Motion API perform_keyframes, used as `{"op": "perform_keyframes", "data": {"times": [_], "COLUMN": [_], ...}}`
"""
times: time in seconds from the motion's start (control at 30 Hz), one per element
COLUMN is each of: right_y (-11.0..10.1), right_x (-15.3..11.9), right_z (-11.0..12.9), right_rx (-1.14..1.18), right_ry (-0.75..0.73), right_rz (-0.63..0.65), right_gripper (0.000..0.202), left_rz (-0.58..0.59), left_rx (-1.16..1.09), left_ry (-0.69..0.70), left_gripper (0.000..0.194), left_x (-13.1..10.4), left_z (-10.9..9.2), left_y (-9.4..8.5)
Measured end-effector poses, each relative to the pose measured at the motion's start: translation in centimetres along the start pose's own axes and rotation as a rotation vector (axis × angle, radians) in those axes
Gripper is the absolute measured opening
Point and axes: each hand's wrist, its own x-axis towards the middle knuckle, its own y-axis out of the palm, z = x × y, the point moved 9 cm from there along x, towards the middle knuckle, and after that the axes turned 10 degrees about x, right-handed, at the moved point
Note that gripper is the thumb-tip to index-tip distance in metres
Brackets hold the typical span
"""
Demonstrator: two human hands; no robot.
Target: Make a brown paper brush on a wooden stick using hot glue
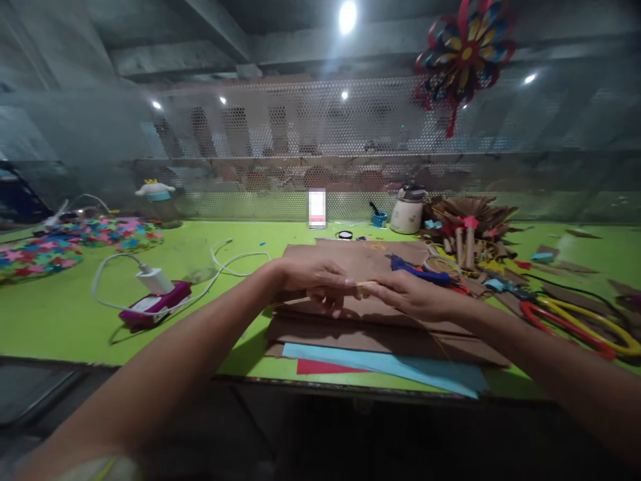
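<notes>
Left hand and right hand pinch a tan strip over brown cardboard. From it, a blue-handled tool crowds two o'clock, red-handled scissors lie at three, a purple power socket nine.

Room left of the brown sheets, crowding right
Left of them, a purple power strip interrupts open green tabletop; right, paper bundles obstruct passage.
</notes>
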Motion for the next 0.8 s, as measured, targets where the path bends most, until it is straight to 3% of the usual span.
{"op": "perform_keyframes", "data": {"times": [0.2, 0.43, 0.67, 0.8], "right_y": [1.1, 1.7, 1.3, 1.5], "right_x": [0.7, 0.7, 0.7, 0.7], "right_z": [-3.6, -6.0, -6.8, -6.9], "right_rx": [0.294, 0.559, 0.415, 0.397], "right_ry": [0.157, 0.302, 0.331, 0.327], "right_rz": [0.064, 0.039, -0.052, -0.065], "right_gripper": [0.044, 0.043, 0.044, 0.045], "left_rz": [-0.047, -0.084, -0.146, -0.079], "left_rx": [-0.061, 0.207, 0.344, 0.249], "left_ry": [-0.076, -0.042, -0.014, -0.018], "left_gripper": [0.046, 0.033, 0.025, 0.025], "left_x": [0.8, 1.2, 1.3, 1.1], "left_z": [1.8, 2.0, 3.0, 3.4], "left_y": [-1.1, -2.1, -2.6, -2.2]}}
